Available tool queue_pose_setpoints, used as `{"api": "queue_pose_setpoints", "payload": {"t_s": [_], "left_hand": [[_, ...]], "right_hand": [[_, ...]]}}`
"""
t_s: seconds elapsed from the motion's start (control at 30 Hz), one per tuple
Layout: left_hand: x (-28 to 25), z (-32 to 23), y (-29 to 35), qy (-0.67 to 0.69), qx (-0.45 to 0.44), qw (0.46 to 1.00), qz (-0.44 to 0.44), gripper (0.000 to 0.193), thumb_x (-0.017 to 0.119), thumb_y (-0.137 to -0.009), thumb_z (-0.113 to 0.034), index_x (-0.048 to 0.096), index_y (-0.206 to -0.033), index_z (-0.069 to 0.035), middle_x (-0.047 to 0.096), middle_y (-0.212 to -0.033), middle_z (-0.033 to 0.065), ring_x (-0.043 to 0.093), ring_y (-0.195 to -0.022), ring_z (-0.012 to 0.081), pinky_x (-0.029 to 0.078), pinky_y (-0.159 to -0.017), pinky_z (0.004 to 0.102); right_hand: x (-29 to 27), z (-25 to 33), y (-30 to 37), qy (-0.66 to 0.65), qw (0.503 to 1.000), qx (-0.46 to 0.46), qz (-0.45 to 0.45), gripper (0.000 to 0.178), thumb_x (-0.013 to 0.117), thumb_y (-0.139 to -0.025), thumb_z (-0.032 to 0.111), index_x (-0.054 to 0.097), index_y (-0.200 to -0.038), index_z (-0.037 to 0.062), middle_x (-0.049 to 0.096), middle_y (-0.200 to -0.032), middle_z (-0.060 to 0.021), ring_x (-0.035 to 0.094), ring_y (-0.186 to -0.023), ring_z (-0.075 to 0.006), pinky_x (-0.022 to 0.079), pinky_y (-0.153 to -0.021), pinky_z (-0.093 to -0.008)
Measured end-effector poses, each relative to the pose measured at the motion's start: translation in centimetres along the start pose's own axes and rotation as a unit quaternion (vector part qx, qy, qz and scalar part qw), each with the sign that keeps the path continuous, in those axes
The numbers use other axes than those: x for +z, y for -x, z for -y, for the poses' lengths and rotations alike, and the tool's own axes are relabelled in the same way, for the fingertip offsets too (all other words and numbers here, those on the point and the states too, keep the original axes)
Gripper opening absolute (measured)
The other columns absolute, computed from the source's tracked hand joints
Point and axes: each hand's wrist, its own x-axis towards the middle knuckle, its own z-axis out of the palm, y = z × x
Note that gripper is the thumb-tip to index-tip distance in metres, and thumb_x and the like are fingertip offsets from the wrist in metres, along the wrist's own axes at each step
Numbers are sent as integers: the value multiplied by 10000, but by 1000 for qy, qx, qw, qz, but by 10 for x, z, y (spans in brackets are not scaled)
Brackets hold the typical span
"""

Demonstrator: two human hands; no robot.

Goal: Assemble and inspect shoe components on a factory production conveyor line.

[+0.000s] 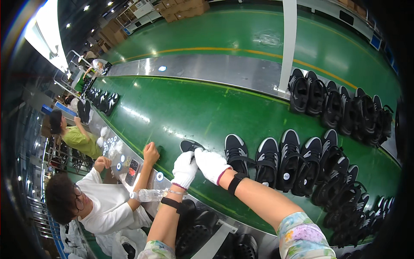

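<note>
Both my hands wear white knit gloves and meet over a black sneaker (190,144) with a pale toe edge, which lies on the green belt (172,108). My left hand (185,170) is closed at the shoe's near part, its fingers bunched. Beside it, my right hand (211,165) is closed too, fingertips pressed against the same shoe by the left hand. The gloves cover most of the shoe's upper, so its laces and opening are hidden. Just right of my right hand stands another black sneaker (236,149) with a strap.
Several black sneakers (290,151) line the belt to the right; more shoes (332,103) stand on the metal ledge (224,69) beyond. At left a person in white (108,198) sits near a phone (132,172) and a clear bottle (151,195). A white post (288,43) rises from the ledge.
</note>
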Motion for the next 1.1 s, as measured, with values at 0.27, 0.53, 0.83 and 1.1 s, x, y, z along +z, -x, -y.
{"api": "queue_pose_setpoints", "payload": {"t_s": [0.27, 0.53, 0.83, 1.1], "left_hand": [[-5, 8, 5, 49, 39, 997, -53, 203, 648, -841, -129, 697, -1013, -32, 701, -963, 174, 676, -905, 342, 534, -828, 394], [-4, -5, 9, -1, 120, 993, -2, 189, 655, -803, -118, 700, -977, -59, 695, -936, 156, 661, -907, 359, 533, -832, 422], [-7, -13, 14, -51, -11, 998, -31, 200, 687, -822, -146, 677, -1003, -61, 681, -953, 167, 646, -954, 366, 518, -849, 450], [-28, -39, 30, 28, -13, 999, 43, 409, 719, -842, -452, 717, -991, -71, 709, -911, 151, 694, -865, 319, 535, -774, 396]], "right_hand": [[-24, -28, -12, -9, 993, -43, 108, 450, 715, -802, 269, 511, -1060, -38, 673, -867, -259, 664, -849, -439, 537, -740, -485], [15, -33, -19, 5, 997, 62, 46, 358, 722, -820, 215, 591, -1061, -15, 697, -984, -261, 694, -935, -410, 558, -816, -468], [9, -10, -32, 10, 986, 141, 89, 264, 516, -908, 135, 648, -1076, -19, 705, -983, -264, 711, -940, -373, 566, -814, -454], [-126, -3, 72, 83, 984, -29, 156, 395, 604, -901, 383, 635, -943, -8, 690, -783, -194, 693, -750, -385, 555, -696, -491]]}}
